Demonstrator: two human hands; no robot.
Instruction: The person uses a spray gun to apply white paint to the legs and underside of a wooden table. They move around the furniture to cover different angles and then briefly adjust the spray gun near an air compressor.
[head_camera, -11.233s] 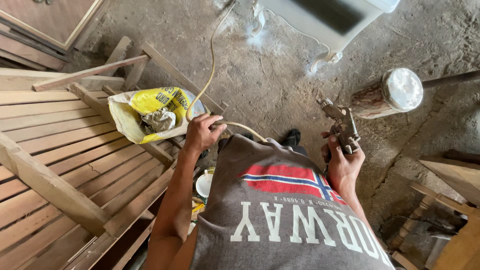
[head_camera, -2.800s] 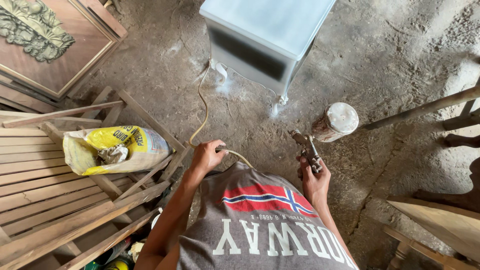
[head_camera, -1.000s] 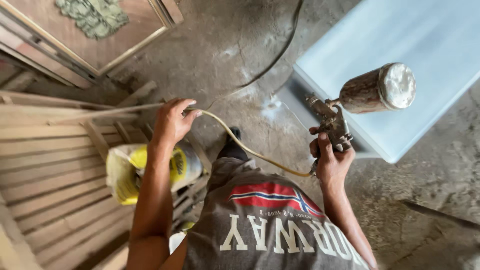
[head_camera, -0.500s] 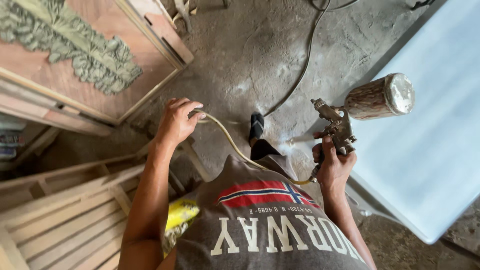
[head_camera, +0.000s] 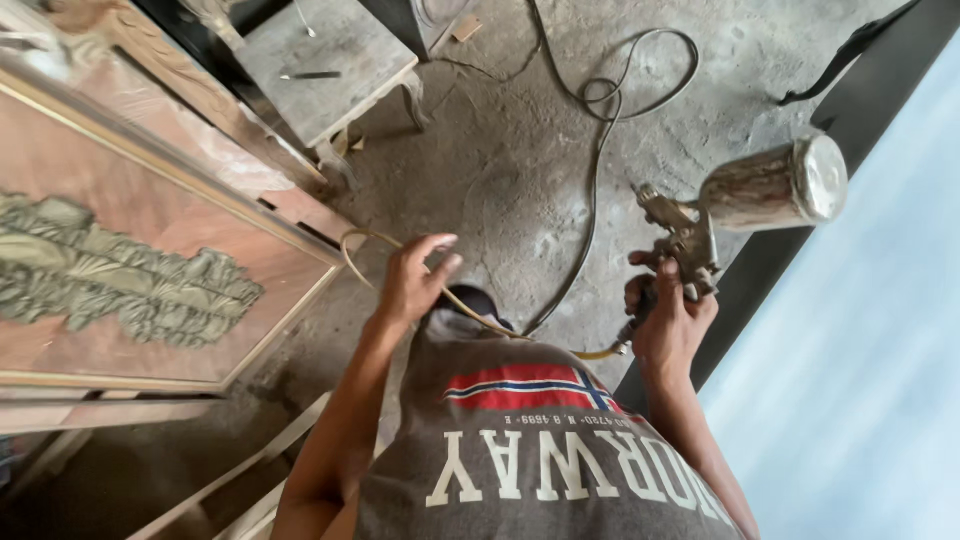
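Since half a second ago the view has swung left: the carved wooden panel (head_camera: 150, 270) now fills the left side and the pale blue painted surface (head_camera: 880, 350) has slid to the right edge. From the head camera, the right hand (head_camera: 668, 322) is clenched around the grip of the spray gun (head_camera: 690, 245), whose metal cup (head_camera: 775, 185) tilts out to the right. The left hand (head_camera: 415, 280) loosely grips the yellowish air hose (head_camera: 470, 308), which runs across to the gun's base. A black cable (head_camera: 600, 150) loops over the concrete floor (head_camera: 520, 120).
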